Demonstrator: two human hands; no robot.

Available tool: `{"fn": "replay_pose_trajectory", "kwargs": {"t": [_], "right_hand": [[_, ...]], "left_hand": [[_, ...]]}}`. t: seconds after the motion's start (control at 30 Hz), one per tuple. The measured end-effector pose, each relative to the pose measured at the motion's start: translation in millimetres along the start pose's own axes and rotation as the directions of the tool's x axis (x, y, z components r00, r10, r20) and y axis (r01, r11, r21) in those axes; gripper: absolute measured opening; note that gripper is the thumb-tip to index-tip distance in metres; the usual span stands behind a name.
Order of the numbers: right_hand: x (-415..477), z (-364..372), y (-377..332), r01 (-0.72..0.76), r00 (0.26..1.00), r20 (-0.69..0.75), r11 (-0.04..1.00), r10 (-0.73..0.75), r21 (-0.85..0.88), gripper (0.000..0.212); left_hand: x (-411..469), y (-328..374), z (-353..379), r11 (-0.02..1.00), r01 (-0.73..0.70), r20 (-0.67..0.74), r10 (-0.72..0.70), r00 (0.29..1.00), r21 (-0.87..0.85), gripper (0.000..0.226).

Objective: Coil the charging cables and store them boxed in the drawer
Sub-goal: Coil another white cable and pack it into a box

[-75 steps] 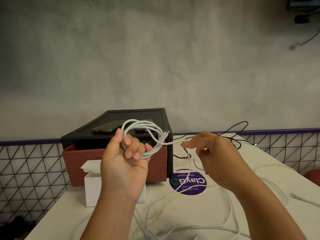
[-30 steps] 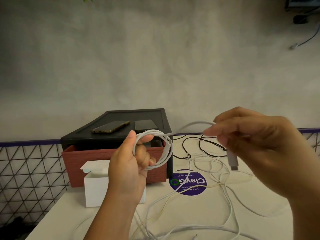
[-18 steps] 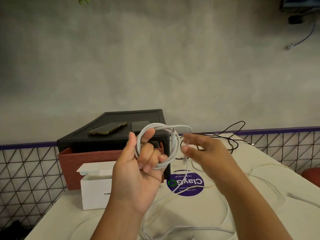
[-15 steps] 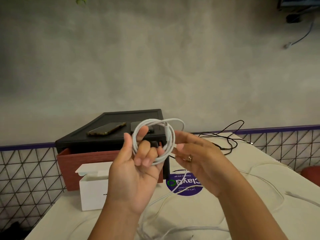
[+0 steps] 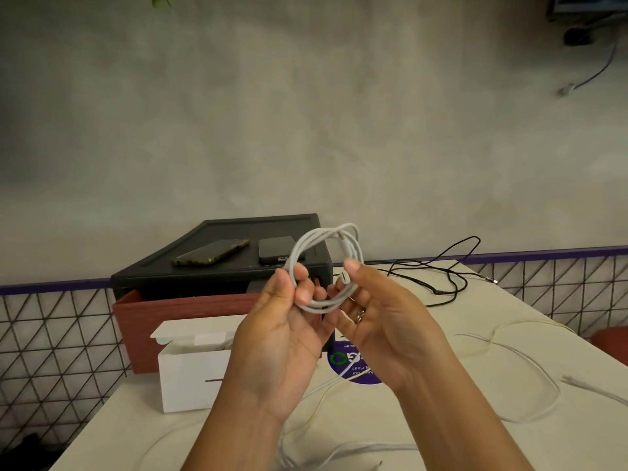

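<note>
While the left hand (image 5: 282, 338) curls its fingers through the raised coiled white cable (image 5: 355, 248) and the right hand (image 5: 384, 331) pinches its other side, they half hide the open red drawer (image 5: 176, 309) and a purple sticker (image 5: 360, 373). Loose cables (image 5: 367, 448) run out of frame across the pale table (image 5: 119, 436), before a grey wall (image 5: 306, 130).

Shared seating or work area, possibly a café or co-working space; the kind of premises cannot be fixed with certainty. A bare grey plastered wall (image 5: 306, 130) is seen behind a pale table (image 5: 584, 436), which is bordered by a black wire-mesh screen (image 5: 51, 334) capped with a purple rail (image 5: 51, 287). A round purple branded sticker (image 5: 356, 372) is fixed to the tabletop. A black desktop drawer unit (image 5: 221, 270) bearing two phones (image 5: 210, 252) is set on it, among loose charging cables (image 5: 530, 362).
</note>
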State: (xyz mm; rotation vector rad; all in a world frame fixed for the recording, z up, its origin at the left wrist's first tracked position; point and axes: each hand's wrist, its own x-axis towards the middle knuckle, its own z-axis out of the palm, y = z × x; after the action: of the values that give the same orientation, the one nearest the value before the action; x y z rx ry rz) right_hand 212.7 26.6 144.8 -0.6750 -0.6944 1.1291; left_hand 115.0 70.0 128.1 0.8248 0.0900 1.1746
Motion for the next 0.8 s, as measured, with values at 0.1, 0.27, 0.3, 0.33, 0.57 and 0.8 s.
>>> {"fn": "replay_pose_trajectory", "kwargs": {"t": [0.1, 0.27, 0.3, 0.33, 0.57, 0.8], "right_hand": [[1, -2, -1, -0.038, 0.998, -0.055, 0.999, 0.036, -0.032, 0.014], [3, -6, -3, -0.013, 0.997, -0.073, 0.934, -0.014, -0.356, 0.014], [3, -7, -2, -0.007, 0.996, -0.082, 0.904, -0.031, -0.428, 0.014], [4, -7, -2, -0.012, 0.995, -0.088, 0.876, -0.035, -0.481, 0.014], [2, -9, -2, -0.094, 0.986, 0.055, 0.79, 0.159, -0.606, 0.016], [-6, -16, -16, -0.059, 0.895, 0.319, 0.793, 0.31, -0.606, 0.039]], "left_hand": [[-1, -2, 1, 0.993, -0.033, 0.014, 0.032, 0.999, 0.11, 0.03], [-3, -6, 3, 0.944, -0.12, 0.037, 0.114, 0.993, 0.308, 0.035], [-3, -7, 2, 0.925, -0.148, 0.044, 0.142, 0.989, 0.35, 0.036], [-3, -8, 1, 0.895, -0.18, 0.057, 0.172, 0.983, 0.409, 0.037], [1, -9, -6, 0.764, -0.306, 0.041, 0.345, 0.938, 0.569, 0.031], [4, 10, -5, 0.821, -0.357, -0.133, 0.455, 0.881, 0.445, 0.034]]}}
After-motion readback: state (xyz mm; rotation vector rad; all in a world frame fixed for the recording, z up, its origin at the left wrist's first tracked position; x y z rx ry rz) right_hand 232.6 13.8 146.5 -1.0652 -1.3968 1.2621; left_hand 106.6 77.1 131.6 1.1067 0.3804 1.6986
